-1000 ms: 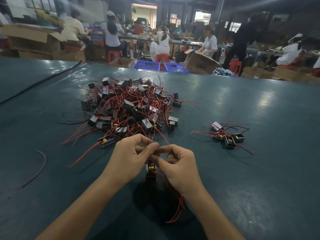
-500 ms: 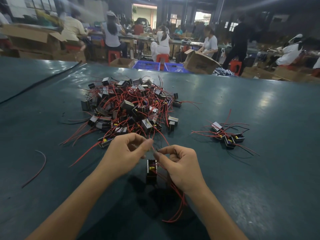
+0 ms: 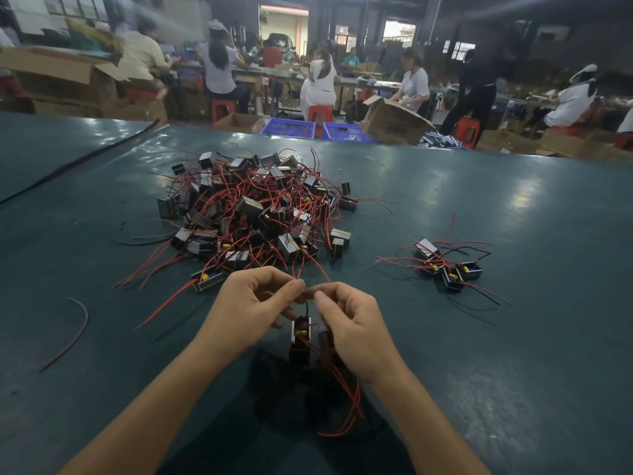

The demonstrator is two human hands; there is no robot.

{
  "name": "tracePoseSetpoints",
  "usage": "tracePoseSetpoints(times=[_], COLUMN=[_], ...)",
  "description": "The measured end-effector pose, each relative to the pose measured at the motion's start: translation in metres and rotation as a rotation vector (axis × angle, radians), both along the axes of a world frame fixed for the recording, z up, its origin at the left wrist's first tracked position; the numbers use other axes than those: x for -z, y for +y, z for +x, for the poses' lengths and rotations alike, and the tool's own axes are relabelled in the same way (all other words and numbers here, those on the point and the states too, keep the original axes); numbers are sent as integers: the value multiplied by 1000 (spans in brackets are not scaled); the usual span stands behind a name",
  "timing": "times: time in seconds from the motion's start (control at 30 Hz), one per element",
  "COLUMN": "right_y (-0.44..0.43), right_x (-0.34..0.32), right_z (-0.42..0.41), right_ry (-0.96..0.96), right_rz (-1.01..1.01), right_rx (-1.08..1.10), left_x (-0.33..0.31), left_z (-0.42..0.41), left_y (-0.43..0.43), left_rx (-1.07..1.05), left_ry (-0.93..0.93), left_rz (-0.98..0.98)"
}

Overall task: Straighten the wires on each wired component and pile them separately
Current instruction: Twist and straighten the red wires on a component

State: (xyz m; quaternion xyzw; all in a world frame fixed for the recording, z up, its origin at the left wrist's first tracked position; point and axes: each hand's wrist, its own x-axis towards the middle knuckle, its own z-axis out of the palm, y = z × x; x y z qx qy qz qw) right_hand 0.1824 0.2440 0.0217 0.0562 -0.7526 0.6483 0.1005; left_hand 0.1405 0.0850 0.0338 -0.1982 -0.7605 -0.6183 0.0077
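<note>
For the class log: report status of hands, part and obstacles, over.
Left hand and right hand pinch a wire. Component below them, red wires trailing. Tangled pile just beyond.

Red wires (image 3: 239,200), dark-green table (image 3: 479,337)

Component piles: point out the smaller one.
The right pile: only a few components, their wires fanned out. The centre pile is a large, dense tangle.
</note>
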Motion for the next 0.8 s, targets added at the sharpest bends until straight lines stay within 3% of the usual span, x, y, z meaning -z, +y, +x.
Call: tracePoseSetpoints(times=[0.2, 0.6, 0.8], right_y=[-3, -3, -7], right_x=[2, 4, 4], right_z=[-1, -1, -2], right_ry=[-21, 39, 50], right_rz=[48, 12, 0], right_rx=[-18, 55, 18], left_x=[1, 4, 3], left_z=[-2, -1, 1], left_y=[0, 2, 1], left_rx=[0, 21, -44], left_ry=[-60, -6, 282], left_rz=[96, 84, -31])
